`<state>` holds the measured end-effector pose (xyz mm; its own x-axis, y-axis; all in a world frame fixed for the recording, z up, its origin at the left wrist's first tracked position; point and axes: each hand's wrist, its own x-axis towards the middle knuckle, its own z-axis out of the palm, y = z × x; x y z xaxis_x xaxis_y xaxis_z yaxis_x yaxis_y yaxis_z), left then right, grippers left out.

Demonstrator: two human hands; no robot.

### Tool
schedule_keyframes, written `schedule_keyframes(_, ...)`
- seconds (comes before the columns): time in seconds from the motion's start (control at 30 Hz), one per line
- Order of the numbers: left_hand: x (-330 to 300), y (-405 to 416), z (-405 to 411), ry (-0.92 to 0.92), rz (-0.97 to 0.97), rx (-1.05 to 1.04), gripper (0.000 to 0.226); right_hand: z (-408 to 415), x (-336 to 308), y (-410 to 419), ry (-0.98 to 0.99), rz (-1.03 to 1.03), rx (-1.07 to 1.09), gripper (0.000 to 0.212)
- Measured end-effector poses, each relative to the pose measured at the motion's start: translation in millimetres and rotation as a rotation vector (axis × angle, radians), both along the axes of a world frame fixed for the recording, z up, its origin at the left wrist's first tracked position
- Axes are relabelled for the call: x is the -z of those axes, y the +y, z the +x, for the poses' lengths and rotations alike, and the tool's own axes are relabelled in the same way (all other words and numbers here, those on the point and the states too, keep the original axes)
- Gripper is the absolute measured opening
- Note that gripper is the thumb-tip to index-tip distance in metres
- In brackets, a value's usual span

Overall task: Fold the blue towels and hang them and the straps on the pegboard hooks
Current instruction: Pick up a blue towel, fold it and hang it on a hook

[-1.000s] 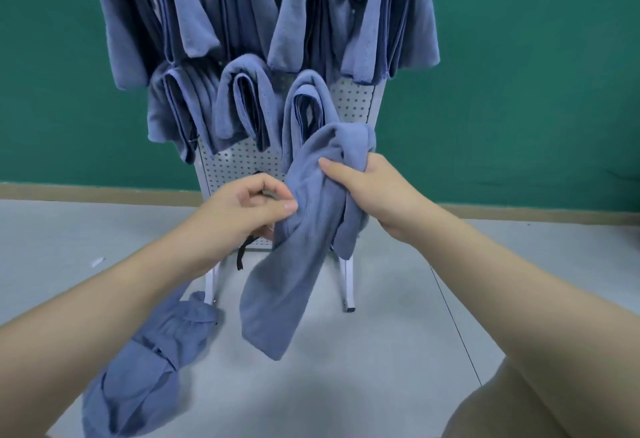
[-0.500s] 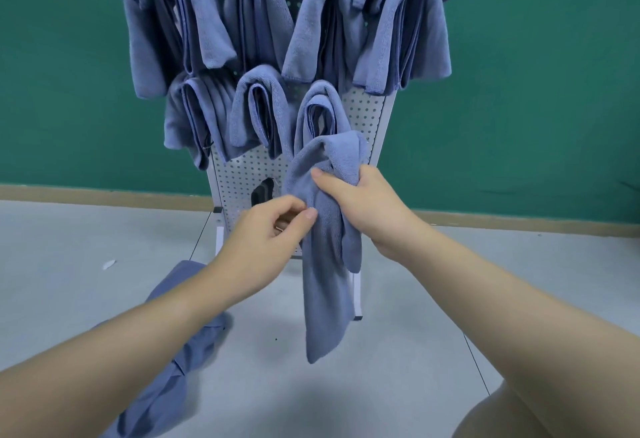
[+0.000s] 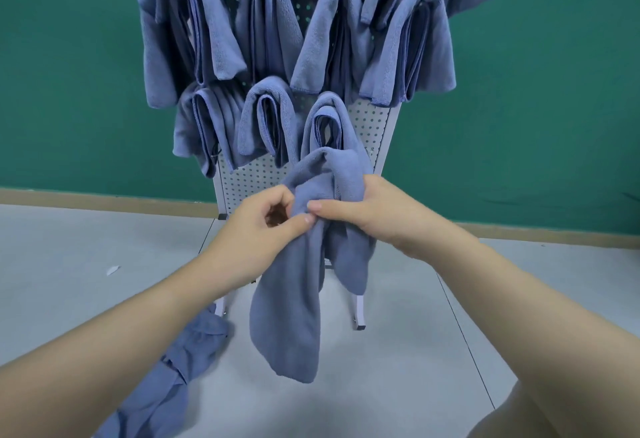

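Observation:
A blue towel [image 3: 294,316] hangs folded over in front of the lower part of the white pegboard [image 3: 372,125]. My right hand [image 3: 367,210] grips its bunched top from the right. My left hand [image 3: 266,221] pinches the towel's left edge between thumb and fingers, right beside the other hand. Several folded blue towels [image 3: 332,46] hang in rows on the pegboard and cover most of it. The hooks are hidden under them. More blue towels [image 3: 173,375] lie crumpled on the floor at the lower left. No strap is clearly visible.
The pegboard stands on white legs [image 3: 358,313] on a grey floor [image 3: 398,351], in front of a green wall [image 3: 536,108] with a tan baseboard. A small white scrap [image 3: 112,270] lies on the floor at left. My knee [image 3: 502,413] shows at the bottom right.
My left hand has come up to the right hand and taken hold of the towel's edge. The towel's top is bunched closer to the pegboard's lower row.

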<state>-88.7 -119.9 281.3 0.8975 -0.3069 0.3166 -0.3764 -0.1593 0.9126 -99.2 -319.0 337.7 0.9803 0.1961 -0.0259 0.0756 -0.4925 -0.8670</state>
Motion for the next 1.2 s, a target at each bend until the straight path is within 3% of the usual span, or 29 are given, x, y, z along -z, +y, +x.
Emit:
schedule_keyframes(0.1, -8.5, 12.6, 8.6, -0.036, -0.05, -0.143, 0.035, 8.7, -2.0, -23.9, -0.019, -0.099, 0.116, 0.035)
schedule_keyframes(0.23, -11.4, 34.5, 23.3, 0.044, -0.135, -0.286, 0.027, 16.2, 7.4, -50.2, -0.005, -0.279, 0.216, 0.021)
schedule_keyframes(0.47, -10.1, 43.5, 27.9, 0.197, -0.142, -0.251, 0.033, 26.4, 30.6, -71.6, -0.02, -0.503, 0.3, 0.02)
schedule_keyframes(0.77, -22.6, 29.5, 14.0, 0.289, -0.191, -0.025, 0.022, 4.1, 39.1, 9.0, -0.136, -0.303, -0.088, 0.024)
schedule_keyframes(1.0, -22.9, 21.0, 2.0, 0.205, -0.024, 0.093, 0.032, -0.8, 43.9, 33.6, -0.165, -0.174, -0.124, 0.027)
schedule_keyframes(1.2, -22.9, 26.3, 4.9, 0.272, -0.119, -0.003, 0.035, 1.6, 40.7, 37.9, -0.273, -0.183, -0.087, 0.036)
